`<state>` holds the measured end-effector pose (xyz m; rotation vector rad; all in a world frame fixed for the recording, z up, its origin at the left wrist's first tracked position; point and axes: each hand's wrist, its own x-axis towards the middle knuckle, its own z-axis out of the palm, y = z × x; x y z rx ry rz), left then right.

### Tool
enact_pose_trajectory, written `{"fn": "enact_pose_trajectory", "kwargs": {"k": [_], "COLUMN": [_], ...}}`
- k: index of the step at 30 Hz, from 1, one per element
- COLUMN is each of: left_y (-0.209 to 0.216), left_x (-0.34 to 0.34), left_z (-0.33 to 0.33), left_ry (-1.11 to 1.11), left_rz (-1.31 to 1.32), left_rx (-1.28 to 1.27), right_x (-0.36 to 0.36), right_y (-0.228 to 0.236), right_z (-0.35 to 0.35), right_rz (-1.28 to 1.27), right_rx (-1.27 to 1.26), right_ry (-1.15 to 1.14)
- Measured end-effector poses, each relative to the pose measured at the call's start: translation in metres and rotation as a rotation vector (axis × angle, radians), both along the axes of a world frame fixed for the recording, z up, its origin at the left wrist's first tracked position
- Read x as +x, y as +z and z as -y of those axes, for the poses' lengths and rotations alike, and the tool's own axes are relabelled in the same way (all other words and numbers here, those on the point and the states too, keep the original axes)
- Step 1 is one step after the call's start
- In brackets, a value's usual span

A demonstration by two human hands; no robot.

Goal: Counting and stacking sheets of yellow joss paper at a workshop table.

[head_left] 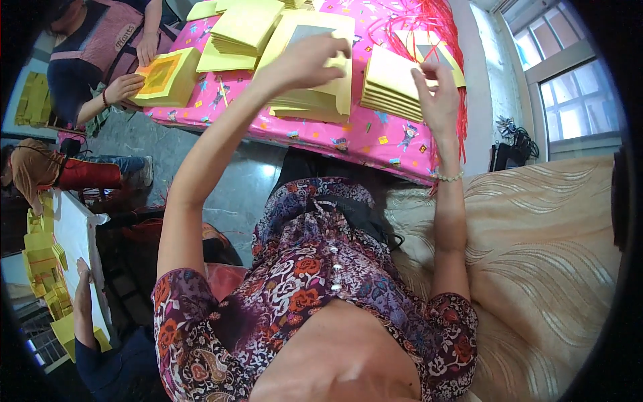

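My left hand (313,61) is over a stack of large yellow papers (338,102) with a grey rectangle on top. Its fingers are slightly bent and apart, with nothing visible in them. To the right, my right hand (439,97) is at the right edge of a smaller stack of thick yellow folded papers (392,84). The thumb and fingers of this hand are apart, and I see nothing gripped between them. A tangle of red strings (422,20) lies just beyond it, partly over another yellow paper (457,67) with a grey patch.
A pink patterned cloth (375,144) covers the table. More yellow stacks (248,27) stand far left, where a person's hands (127,87) touch a yellow stack with an orange rectangle (161,75). Lower left, other people sit by a white table (77,228). A beige sofa (536,268) is at right.
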<state>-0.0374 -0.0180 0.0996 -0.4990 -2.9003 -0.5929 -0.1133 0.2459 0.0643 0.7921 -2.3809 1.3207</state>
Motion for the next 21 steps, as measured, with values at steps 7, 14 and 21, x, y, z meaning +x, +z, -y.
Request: {"fn": "enact_pose_trajectory", "kwargs": {"k": [7,14,21], "left_y": [-0.006,-0.019,-0.029], "left_x": [0.048,0.049,0.04], "left_z": [0.057,0.062,0.083], "left_ry": [0.071,0.089,0.088], "left_rz": [0.163,0.022,0.228], "left_rx": [0.023,0.118,0.414], "right_x": [0.03,0.029,0.02], "right_y": [0.005,-0.004,0.005], "right_z": [0.064,0.086,0.09], "right_rz": [-0.372,-0.388,-0.098], "right_rx": [0.209,0.408,0.379], "right_ry": [0.434,0.471,0.482]}}
